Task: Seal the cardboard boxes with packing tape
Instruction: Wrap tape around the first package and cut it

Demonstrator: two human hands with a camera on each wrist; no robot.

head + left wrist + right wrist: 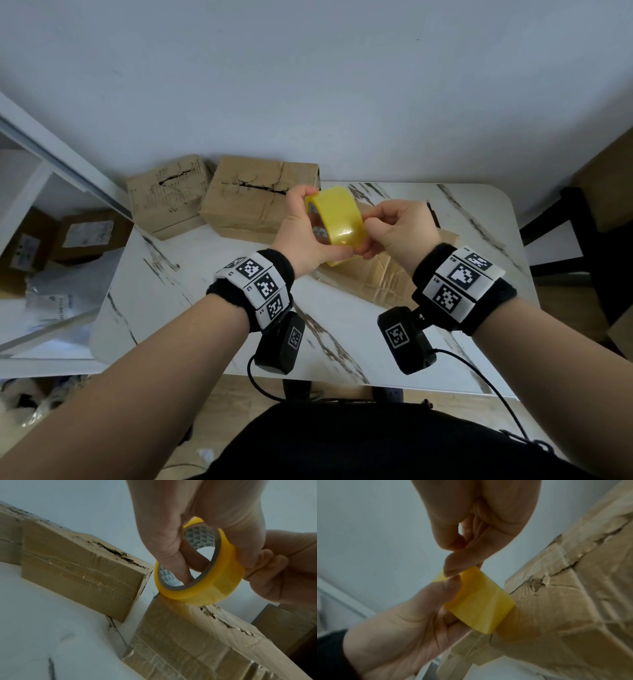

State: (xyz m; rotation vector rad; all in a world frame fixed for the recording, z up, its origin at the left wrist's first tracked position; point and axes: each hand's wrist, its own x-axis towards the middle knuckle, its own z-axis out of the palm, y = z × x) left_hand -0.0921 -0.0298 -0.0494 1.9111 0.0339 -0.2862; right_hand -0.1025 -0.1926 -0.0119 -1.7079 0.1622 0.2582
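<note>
At frame centre, left hand (301, 236) grips the tape roll (337, 219); right hand (397, 229) pinches its edge; boxes (255, 195) remain unsealed.

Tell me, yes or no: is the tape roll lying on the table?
No, the left hand holds the tape roll up above the table.

White marble-pattern table (212, 274); black chair (561, 233) at right.

No lettering is legible; the wrist bands (255, 284) carry only square coded markers.
</note>
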